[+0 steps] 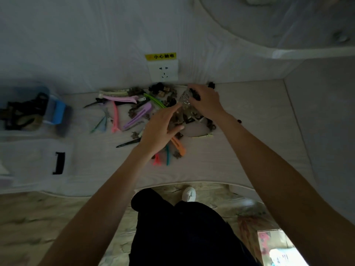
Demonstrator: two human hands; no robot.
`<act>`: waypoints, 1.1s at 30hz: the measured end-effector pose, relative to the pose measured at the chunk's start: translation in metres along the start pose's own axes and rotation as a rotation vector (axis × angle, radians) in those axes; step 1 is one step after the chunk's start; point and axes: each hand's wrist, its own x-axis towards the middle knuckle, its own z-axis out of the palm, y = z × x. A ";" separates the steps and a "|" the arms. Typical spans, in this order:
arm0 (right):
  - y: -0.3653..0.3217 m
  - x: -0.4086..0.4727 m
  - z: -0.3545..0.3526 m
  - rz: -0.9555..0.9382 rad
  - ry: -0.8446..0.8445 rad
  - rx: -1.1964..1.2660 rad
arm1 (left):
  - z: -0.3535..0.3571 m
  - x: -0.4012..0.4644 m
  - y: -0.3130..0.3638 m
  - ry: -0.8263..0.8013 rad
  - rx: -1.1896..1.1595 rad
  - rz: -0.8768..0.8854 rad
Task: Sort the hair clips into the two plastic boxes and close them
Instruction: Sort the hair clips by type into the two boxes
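Right hand (pixel 206 101) grips (seemingly) clips (pixel 185 99).

I see a pale wall (pixel 76 35) beyond my hands, with a white socket (pixel 163 71) just past them under a yellow warning label (pixel 160 56). Beneath them runs a light wood-grain counter (pixel 249 121). Nearer me lies a mottled beige floor (pixel 28 227). The room is dim; a curved mirror (pixel 278 22) sits far right.
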 end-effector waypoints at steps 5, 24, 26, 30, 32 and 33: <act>-0.021 0.009 0.018 -0.037 -0.146 -0.381 | -0.043 -0.008 -0.027 0.141 0.095 -0.063; -0.210 -0.015 0.085 0.460 0.144 1.247 | -0.216 -0.069 -0.166 0.499 -0.558 -0.572; -0.233 -0.011 0.101 0.472 0.128 1.288 | -0.236 -0.082 -0.194 0.459 -0.404 -0.617; -0.273 -0.002 0.128 0.467 0.040 1.329 | -0.258 -0.106 -0.232 0.304 -0.151 -0.653; -0.288 0.000 0.135 0.434 -0.024 1.291 | -0.258 -0.113 -0.243 0.186 -0.121 -0.600; -0.297 0.003 0.138 0.403 -0.046 1.261 | -0.258 -0.116 -0.250 0.092 -0.099 -0.555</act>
